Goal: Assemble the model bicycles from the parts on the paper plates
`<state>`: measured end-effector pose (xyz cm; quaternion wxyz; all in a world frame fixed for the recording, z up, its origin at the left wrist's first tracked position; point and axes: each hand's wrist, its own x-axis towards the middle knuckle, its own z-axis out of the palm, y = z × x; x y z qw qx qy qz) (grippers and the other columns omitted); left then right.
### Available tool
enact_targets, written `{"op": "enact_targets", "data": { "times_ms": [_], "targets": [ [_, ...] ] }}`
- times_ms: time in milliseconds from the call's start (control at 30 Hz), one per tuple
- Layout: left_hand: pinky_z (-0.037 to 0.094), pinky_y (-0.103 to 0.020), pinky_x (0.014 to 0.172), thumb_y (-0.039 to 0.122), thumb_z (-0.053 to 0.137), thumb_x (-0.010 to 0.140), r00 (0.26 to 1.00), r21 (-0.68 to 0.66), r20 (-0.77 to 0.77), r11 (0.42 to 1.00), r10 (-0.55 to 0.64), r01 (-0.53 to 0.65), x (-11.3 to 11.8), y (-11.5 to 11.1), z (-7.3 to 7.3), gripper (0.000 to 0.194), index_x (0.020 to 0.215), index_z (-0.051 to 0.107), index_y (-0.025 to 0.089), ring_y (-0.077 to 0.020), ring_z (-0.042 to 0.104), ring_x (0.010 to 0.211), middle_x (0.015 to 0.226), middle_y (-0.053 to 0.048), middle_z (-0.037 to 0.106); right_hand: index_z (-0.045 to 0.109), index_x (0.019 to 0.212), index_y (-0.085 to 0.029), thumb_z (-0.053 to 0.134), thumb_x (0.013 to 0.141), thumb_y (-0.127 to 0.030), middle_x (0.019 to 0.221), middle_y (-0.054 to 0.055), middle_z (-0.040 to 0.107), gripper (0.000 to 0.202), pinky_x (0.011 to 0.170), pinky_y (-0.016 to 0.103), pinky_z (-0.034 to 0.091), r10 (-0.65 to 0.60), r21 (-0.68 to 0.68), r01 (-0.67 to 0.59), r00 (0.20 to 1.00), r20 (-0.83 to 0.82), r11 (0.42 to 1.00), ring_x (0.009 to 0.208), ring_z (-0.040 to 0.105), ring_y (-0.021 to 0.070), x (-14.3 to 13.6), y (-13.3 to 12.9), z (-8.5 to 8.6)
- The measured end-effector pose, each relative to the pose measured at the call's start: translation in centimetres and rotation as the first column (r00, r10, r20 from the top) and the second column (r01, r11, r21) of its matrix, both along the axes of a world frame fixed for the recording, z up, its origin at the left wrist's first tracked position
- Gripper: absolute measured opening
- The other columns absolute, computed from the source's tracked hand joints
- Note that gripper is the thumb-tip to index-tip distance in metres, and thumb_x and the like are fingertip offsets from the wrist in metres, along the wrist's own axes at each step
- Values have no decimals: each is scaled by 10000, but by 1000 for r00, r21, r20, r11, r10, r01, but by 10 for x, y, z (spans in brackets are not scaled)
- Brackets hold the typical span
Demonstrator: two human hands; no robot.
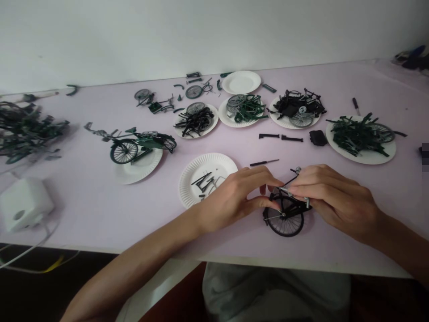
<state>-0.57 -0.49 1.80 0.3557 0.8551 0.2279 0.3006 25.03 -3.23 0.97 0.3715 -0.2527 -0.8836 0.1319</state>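
A black model bicycle (pixel 284 223) stands upright near the table's front edge, one spoked wheel toward me. My left hand (pixel 246 190) pinches it from the left, thumb by the wheel hub and fingertips at the top of the frame. From the right, my right hand (pixel 331 192) closes its fingers around the upper part, where a small silver-grey piece (pixel 285 190) shows between the two hands. The rest of the frame is hidden behind the right fingers. Just left lies a paper plate (pixel 186 179) with a few black and silver parts.
Behind are paper plates with black parts (pixel 197 120), dark green parts (pixel 250 109) and more green parts (pixel 362 138). A screwdriver (pixel 264 163) lies beyond my hands. A green model bicycle (pixel 142 145) stands at left, near a white box (pixel 27 203) with a cable.
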Motion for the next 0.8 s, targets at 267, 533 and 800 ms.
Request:
{"op": "enact_targets", "data": {
  "times_ms": [267,533,800],
  "targets": [
    [534,-261,756,253,757,934,1000,-222,13,975,2,0,-2,1,1,284,1173,684,118,-139,649,840,1030,-84,712,664,1132,-102,620,900,87,1034,113,742,303,913,433,572,19,0,-19,1000,4,1000,998,704,216,-1,-1,-2],
    [497,-277,754,247,801,910,997,-449,68,892,-26,54,-4,4,0,242,1117,713,156,-142,664,824,962,-53,725,662,1124,-74,610,901,107,1015,114,720,292,962,455,565,87,-12,-87,996,-15,996,1031,687,209,1,-1,-1],
    [499,-286,758,238,800,911,992,-457,125,886,-28,82,0,1,0,207,1081,734,140,-141,647,814,927,-62,750,657,1122,-71,597,933,63,977,122,715,239,891,416,578,144,-28,-146,987,-78,989,1000,668,216,0,2,-3]
  ]
}}
